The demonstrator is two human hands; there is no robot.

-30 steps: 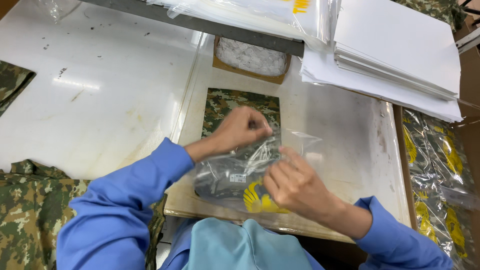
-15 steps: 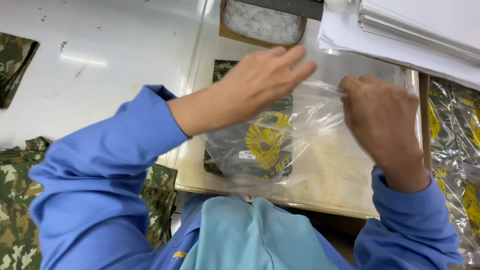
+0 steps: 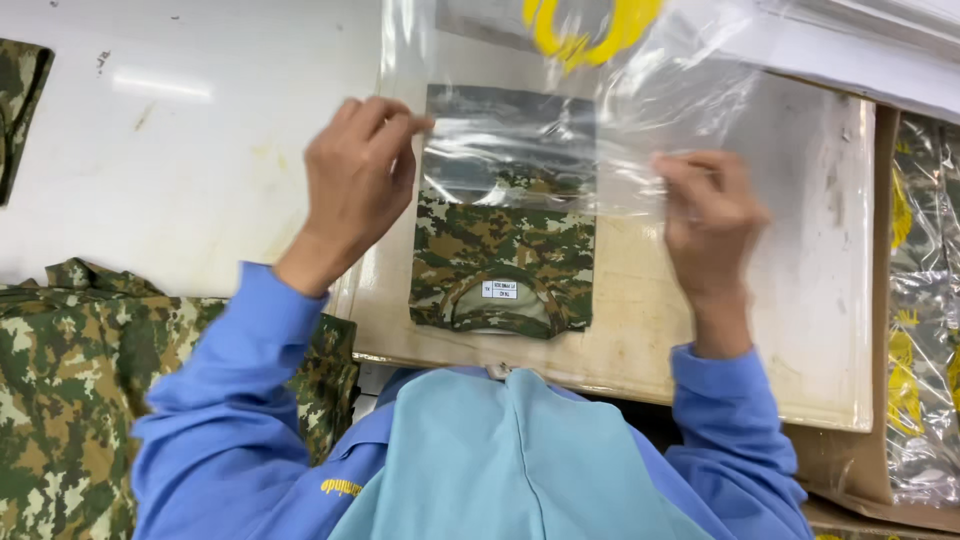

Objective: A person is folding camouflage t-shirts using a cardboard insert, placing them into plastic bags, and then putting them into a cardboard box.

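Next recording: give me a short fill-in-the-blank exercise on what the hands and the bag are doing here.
1. The left hand and right hand each pinch an edge of a clear ____ bag.
2. The folded garment lying under the bag has a ____ pattern.
3. The print on the bag is ____ in colour.
4. The person's sleeves are ____.

Missing words: plastic; camouflage; yellow; blue

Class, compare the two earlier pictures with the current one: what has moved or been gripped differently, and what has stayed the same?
The clear plastic bag has been lifted away from the person and spread out flat. The left hand and right hand, earlier close together over it, now pinch its near edge far apart. The folded camouflage garment beneath is now mostly uncovered. It still lies on the board, and the camouflage pile stays on the left.
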